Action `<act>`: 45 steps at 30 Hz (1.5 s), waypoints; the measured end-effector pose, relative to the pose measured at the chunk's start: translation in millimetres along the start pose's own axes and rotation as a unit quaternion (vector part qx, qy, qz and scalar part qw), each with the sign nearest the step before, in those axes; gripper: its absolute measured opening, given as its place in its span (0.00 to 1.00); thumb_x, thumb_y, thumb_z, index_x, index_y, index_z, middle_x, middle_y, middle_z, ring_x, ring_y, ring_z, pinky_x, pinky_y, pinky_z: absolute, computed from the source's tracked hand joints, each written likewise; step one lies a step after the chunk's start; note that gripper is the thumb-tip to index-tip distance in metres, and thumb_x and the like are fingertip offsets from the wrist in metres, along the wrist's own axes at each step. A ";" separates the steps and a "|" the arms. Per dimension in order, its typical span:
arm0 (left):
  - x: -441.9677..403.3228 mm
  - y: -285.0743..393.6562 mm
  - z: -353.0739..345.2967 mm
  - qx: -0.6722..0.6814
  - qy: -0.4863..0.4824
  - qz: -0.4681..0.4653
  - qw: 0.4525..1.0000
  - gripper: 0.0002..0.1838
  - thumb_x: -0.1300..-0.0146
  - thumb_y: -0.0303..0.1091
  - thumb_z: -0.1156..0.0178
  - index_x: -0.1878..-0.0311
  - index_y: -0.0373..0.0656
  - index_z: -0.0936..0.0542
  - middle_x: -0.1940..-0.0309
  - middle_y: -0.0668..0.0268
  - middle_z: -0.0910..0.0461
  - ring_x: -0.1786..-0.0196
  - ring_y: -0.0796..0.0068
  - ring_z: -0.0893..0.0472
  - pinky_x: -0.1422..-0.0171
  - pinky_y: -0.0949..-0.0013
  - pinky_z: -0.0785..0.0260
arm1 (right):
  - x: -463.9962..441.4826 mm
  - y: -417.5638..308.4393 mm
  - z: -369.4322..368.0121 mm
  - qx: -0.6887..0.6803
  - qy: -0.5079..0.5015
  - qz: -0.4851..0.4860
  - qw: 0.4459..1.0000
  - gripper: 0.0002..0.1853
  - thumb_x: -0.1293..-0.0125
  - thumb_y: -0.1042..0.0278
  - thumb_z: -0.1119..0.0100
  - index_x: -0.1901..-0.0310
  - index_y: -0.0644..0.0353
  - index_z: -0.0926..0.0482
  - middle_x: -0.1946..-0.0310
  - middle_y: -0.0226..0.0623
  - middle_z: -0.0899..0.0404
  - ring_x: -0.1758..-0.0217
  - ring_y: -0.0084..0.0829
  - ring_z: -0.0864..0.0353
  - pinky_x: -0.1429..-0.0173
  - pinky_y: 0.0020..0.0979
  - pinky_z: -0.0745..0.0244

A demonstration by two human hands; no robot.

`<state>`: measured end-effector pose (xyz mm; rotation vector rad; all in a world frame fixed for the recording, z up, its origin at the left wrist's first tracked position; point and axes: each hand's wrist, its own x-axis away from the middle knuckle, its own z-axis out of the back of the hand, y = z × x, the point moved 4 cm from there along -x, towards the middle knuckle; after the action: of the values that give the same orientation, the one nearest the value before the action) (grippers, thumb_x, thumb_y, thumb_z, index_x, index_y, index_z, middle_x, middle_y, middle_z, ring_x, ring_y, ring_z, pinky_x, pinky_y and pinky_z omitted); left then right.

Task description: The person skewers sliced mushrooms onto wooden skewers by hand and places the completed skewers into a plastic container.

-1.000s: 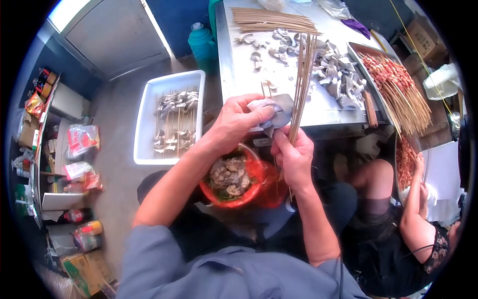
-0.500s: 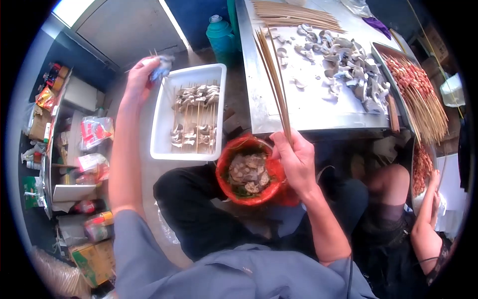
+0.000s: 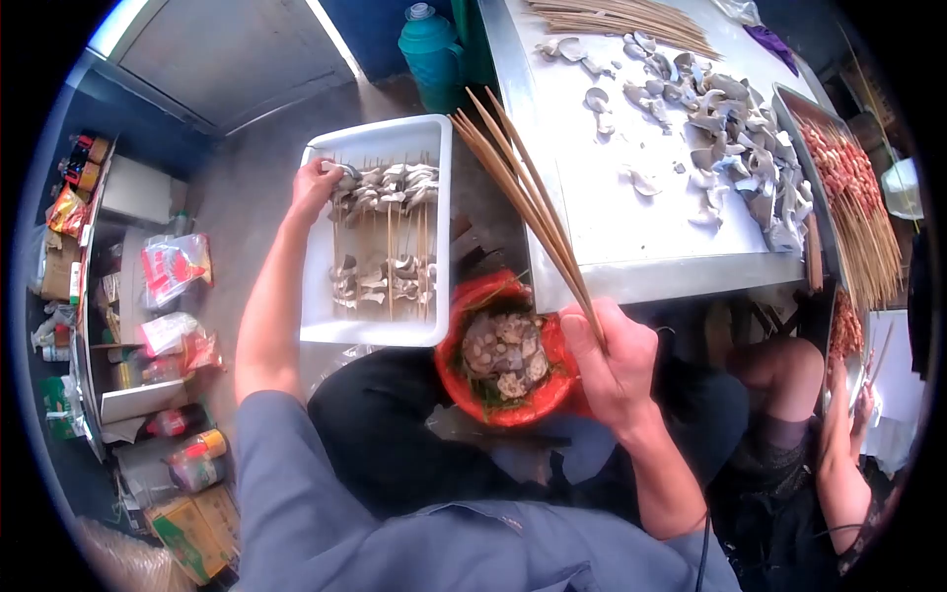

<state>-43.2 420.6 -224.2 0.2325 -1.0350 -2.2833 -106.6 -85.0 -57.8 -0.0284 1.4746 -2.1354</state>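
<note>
My left hand is at the upper left corner of the white tray, its fingers closed on a mushroom skewer. Rows of skewered grey mushrooms lie inside the tray. In my right hand is a bundle of bare wooden sticks, pointing up and to the left. Loose grey mushroom pieces are spread over the white-topped table. Below the table's front edge, between my knees, a red-lined bucket holds pale pieces and some greens.
More sticks lie at the table's far edge. Skewered red meat fills a metal tray on the right. A co-worker's arm is at the lower right. A teal flask stands beyond the white tray; shelves line the left.
My left hand has gone from the table's front edge out left and onto the white tray, carrying the mushroom skewer. The right hand still grips the sticks, now tilted left. The view has shifted.
</note>
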 end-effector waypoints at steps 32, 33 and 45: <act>144.3 197.7 13.4 0.202 0.102 -0.233 0.946 0.13 0.32 0.27 0.41 0.46 0.35 0.21 0.55 0.61 0.17 0.55 0.74 0.18 0.54 0.74 0.26 | 24.6 10.1 39.1 -0.098 0.077 -0.059 0.990 0.10 0.28 0.66 0.49 0.64 0.64 0.29 0.77 0.52 0.27 0.72 0.53 0.24 0.67 0.46 0.32; 152.4 219.2 9.3 0.201 0.099 -0.239 0.945 0.13 0.32 0.27 0.41 0.46 0.35 0.21 0.55 0.61 0.17 0.55 0.74 0.18 0.54 0.74 0.26 | 25.7 11.1 42.7 -0.099 0.084 -0.058 0.990 0.10 0.28 0.66 0.49 0.64 0.64 0.29 0.77 0.52 0.27 0.72 0.53 0.24 0.67 0.46 0.32; 215.9 414.6 -150.6 0.190 -0.168 -0.360 0.898 0.13 0.35 0.30 0.38 0.48 0.37 0.19 0.63 0.64 0.16 0.66 0.75 0.18 0.61 0.72 0.24 | 42.4 1.8 108.5 -0.107 0.173 0.013 0.979 0.07 0.28 0.71 0.49 0.53 0.63 0.26 0.71 0.52 0.22 0.68 0.54 0.20 0.65 0.44 0.27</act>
<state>35.0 -11.8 -4.9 0.4521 -1.8196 -2.8101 -108.2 -197.6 -27.7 0.2961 1.8875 -2.0222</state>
